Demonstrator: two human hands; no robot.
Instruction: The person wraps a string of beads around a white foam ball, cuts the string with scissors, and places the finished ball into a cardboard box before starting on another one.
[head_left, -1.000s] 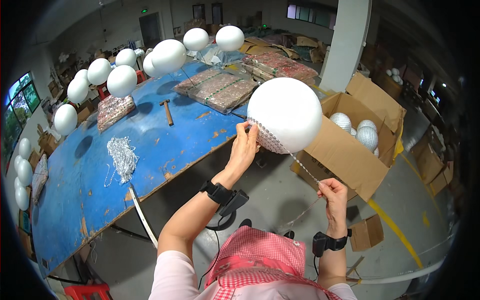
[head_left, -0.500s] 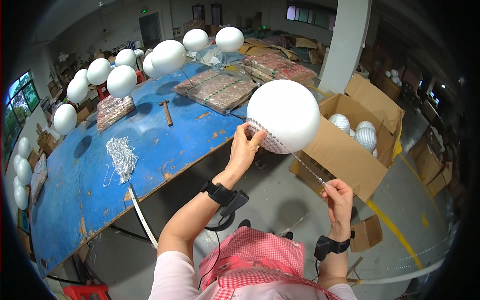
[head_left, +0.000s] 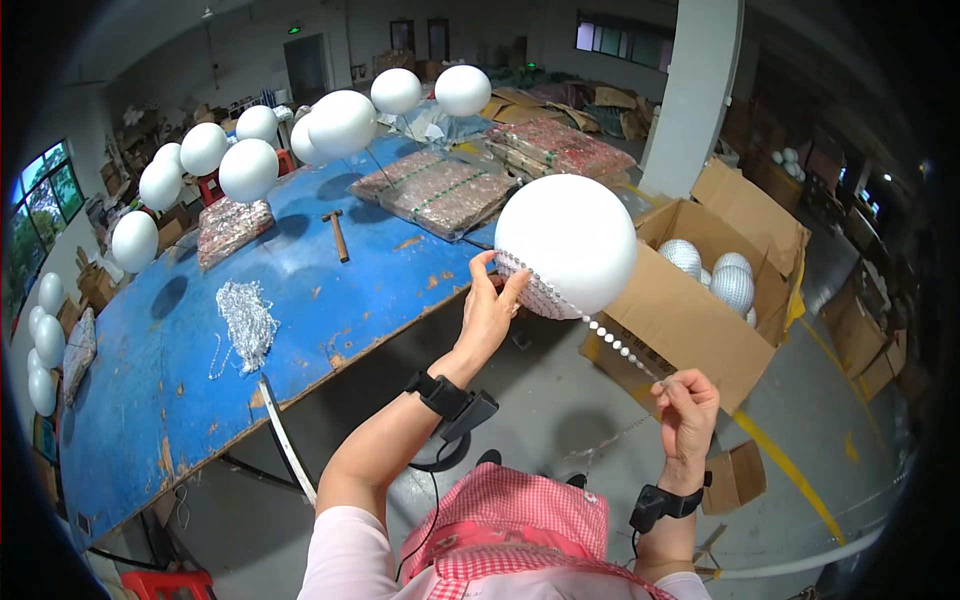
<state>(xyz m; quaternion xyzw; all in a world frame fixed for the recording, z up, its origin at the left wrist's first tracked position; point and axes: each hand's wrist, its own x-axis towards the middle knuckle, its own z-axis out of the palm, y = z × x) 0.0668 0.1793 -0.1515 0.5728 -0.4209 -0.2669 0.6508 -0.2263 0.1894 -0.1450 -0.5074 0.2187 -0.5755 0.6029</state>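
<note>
A large smooth white ball (head_left: 570, 235) is in front of me, beyond the table's near edge. Rows of shiny beads wrap its lower left part. My left hand (head_left: 490, 310) rests against these rows, thumb and forefinger apart and touching the ball's lower left side. From the ball, a bead strand (head_left: 617, 345) runs down to the right. My right hand (head_left: 685, 405) pinches this strand between thumb and fingertips, well away from the ball. Below the pinch, a thin tail of the strand hangs over the floor.
On the blue table (head_left: 200, 330) lie a heap of silvery bead strands (head_left: 245, 325), a hammer (head_left: 338, 237) and wrapped packs (head_left: 430, 190). Several white balls (head_left: 248, 170) stand on rods along the far side. An opened cardboard box (head_left: 690, 320) holding beaded balls stands at right, near a pillar (head_left: 690, 110).
My right hand has shifted slightly right and down with the strand. More white beads show along the strand near the ball. My left thumb and forefinger are still at the beaded rows.
</note>
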